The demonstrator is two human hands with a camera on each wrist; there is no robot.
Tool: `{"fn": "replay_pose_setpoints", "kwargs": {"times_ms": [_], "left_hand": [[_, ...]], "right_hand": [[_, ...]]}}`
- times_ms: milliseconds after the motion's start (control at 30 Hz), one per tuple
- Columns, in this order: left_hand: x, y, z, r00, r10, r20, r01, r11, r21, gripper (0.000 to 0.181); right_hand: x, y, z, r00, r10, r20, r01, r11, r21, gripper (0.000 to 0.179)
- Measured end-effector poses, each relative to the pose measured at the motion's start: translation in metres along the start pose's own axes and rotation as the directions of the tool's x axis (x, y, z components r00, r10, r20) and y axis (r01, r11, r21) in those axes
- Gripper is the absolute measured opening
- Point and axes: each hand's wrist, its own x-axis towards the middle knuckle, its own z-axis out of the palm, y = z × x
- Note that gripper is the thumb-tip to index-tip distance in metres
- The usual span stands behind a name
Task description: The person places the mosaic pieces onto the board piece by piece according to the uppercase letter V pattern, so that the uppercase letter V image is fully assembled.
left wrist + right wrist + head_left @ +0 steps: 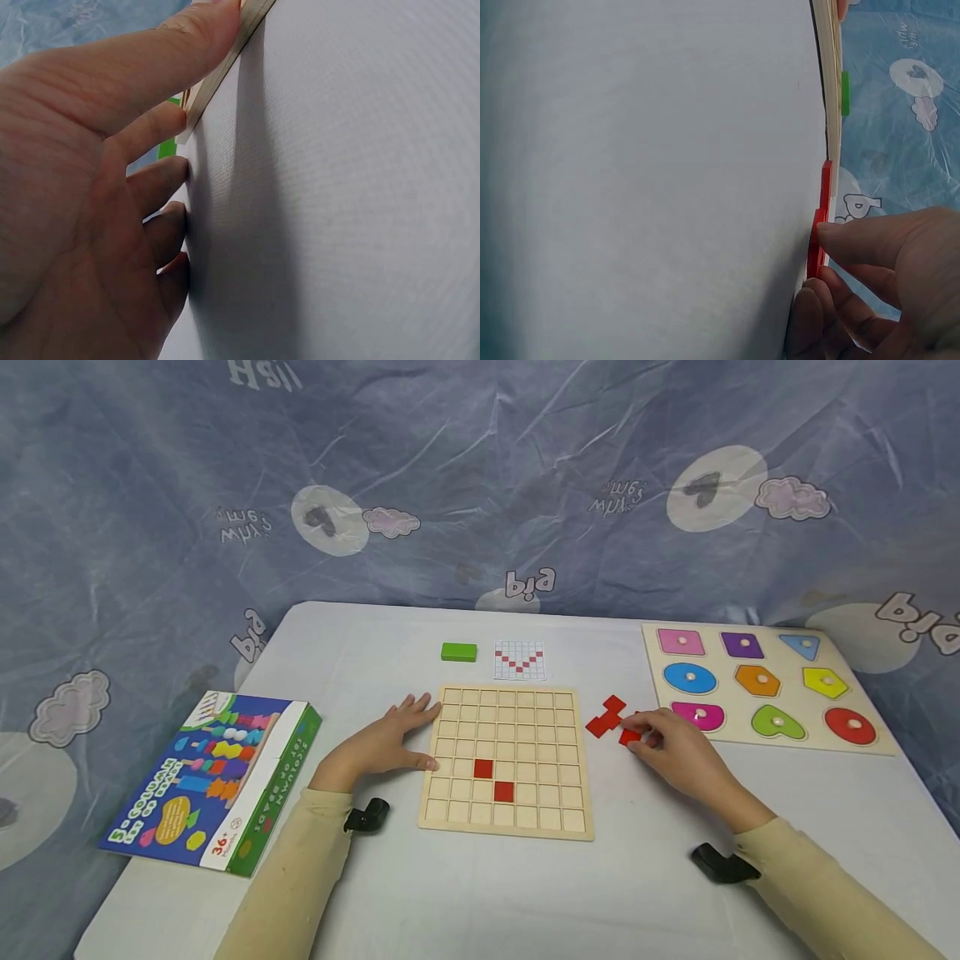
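Note:
A wooden grid board (527,752) lies flat in the middle of the table, with one red square tile (483,768) and another red tile (503,792) in its lower cells. My left hand (386,739) rests beside its left edge, fingers spread, and the thumb touches the frame; the left wrist view shows that hand (112,150) against the wooden rim. Right of the board lie several loose red tiles (603,723). Among them my right hand (678,756) pinches a red tile (815,244) between thumb and fingers, also seen in the right wrist view.
Behind the board are a green block (459,652) and a pattern card (519,660) with red squares in a V. A shape-puzzle board (720,681) with knobbed pieces lies at the right. On the left stands a toy box (217,777).

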Motion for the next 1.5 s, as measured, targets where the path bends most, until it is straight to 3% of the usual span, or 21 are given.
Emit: {"fn": "replay_pose_setpoints", "kwargs": {"times_ms": [400, 867, 1500], "left_hand": [[-0.0007, 0.0008, -0.0010, 1.000, -0.004, 0.005, 0.004, 1.000, -0.002, 0.103], [-0.0008, 0.0021, -0.0011, 1.000, -0.006, 0.003, 0.006, 1.000, 0.005, 0.102], [-0.0018, 0.0007, -0.0017, 1.000, 0.002, 0.010, -0.002, 1.000, -0.001, 0.102]], "right_hand": [[0.0017, -0.0023, -0.0003, 1.000, 0.029, 0.012, -0.029, 1.000, 0.011, 0.034], [0.0008, -0.0021, -0.0009, 0.998, -0.003, 0.055, 0.002, 1.000, 0.004, 0.032], [-0.0019, -0.0043, 0.0005, 0.999, -0.021, 0.045, 0.019, 0.999, 0.028, 0.030]]}}
